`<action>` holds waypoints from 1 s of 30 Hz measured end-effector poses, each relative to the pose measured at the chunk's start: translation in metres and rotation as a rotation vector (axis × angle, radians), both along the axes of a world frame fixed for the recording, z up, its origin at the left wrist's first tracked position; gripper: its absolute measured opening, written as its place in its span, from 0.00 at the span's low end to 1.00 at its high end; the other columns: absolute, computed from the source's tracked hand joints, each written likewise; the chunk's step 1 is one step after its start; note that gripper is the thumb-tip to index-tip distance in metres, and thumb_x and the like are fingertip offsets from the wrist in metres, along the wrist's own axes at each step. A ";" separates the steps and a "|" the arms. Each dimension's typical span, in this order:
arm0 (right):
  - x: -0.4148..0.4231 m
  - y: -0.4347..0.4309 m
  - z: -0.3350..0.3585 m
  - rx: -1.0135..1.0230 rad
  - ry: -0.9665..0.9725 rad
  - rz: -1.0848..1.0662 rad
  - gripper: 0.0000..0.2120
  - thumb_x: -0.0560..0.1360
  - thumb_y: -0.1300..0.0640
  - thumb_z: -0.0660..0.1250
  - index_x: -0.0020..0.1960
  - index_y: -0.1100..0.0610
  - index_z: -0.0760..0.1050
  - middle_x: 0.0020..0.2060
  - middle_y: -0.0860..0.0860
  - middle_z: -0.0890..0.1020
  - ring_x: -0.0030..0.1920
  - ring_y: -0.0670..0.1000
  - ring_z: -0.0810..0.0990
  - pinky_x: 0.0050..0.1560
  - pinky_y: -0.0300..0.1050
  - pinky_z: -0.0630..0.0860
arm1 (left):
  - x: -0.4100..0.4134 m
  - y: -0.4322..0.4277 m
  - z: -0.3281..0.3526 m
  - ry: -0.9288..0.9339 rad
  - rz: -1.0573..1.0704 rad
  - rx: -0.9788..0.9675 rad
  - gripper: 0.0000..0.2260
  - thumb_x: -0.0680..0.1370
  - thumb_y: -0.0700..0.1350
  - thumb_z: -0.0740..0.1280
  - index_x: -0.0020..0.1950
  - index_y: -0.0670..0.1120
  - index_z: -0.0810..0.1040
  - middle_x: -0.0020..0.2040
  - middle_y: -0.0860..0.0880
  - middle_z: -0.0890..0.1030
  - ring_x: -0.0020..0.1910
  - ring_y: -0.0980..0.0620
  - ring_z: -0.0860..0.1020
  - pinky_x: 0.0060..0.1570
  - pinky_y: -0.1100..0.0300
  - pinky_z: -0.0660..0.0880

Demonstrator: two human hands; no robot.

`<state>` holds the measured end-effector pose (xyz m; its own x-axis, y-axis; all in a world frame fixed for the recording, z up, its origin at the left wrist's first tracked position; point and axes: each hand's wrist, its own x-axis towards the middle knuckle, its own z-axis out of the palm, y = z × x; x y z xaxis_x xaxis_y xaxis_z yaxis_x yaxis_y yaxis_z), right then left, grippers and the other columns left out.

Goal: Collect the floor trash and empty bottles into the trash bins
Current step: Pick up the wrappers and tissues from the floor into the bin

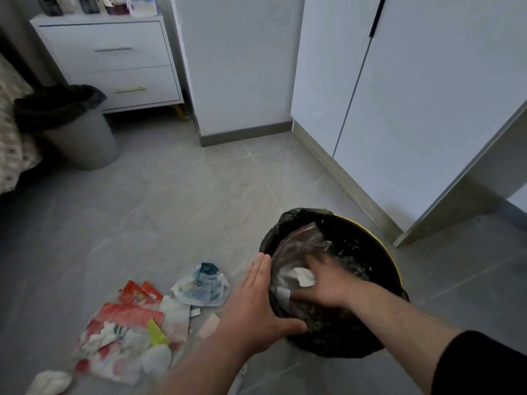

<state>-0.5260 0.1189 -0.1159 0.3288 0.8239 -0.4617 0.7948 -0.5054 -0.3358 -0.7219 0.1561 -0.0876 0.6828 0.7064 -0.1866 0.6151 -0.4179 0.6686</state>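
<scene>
Black-lined bin [370,240] holding crumpled plastic [302,246], red-white wrappers [128,315] on floor beside

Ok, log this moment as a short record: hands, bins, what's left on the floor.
left hand: flat, fingers straight, against the near bin at its rim
right hand: inside the near bin on a clear plastic bag; blurred, grip unclear
near bin: black liner, yellow rim
far bin: grey, black liner, beside the nightstand
floor trash: red and white wrappers, blue and white pouch, white tissue, all left of the near bin
bottles: none visible
</scene>
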 end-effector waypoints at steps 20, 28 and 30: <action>-0.176 0.025 0.136 0.259 0.082 0.298 0.11 0.76 0.48 0.64 0.49 0.54 0.81 0.44 0.50 0.83 0.47 0.52 0.80 0.49 0.46 0.74 | -0.259 0.007 0.033 0.051 0.542 -0.051 0.29 0.75 0.57 0.67 0.71 0.45 0.67 0.69 0.45 0.71 0.68 0.47 0.69 0.67 0.55 0.64; -0.260 0.024 -0.005 -0.140 0.025 0.496 0.14 0.74 0.49 0.63 0.54 0.55 0.79 0.55 0.56 0.81 0.55 0.57 0.78 0.53 0.46 0.75 | -0.361 -0.048 -0.088 0.324 0.743 -0.348 0.23 0.75 0.50 0.69 0.66 0.39 0.73 0.65 0.40 0.74 0.64 0.42 0.73 0.63 0.55 0.67; -0.274 0.017 -0.038 -0.212 0.036 0.461 0.16 0.74 0.48 0.64 0.58 0.54 0.78 0.59 0.55 0.80 0.58 0.56 0.77 0.55 0.45 0.74 | -0.374 -0.063 -0.113 0.383 0.769 -0.407 0.25 0.74 0.49 0.70 0.68 0.40 0.71 0.67 0.40 0.72 0.65 0.43 0.72 0.64 0.55 0.68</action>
<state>-0.8002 0.1356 -0.1539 -0.0666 0.7663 -0.6391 0.9411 -0.1645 -0.2953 -1.0955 0.0927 -0.2008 -0.1010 0.7681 -0.6323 0.8320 0.4137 0.3697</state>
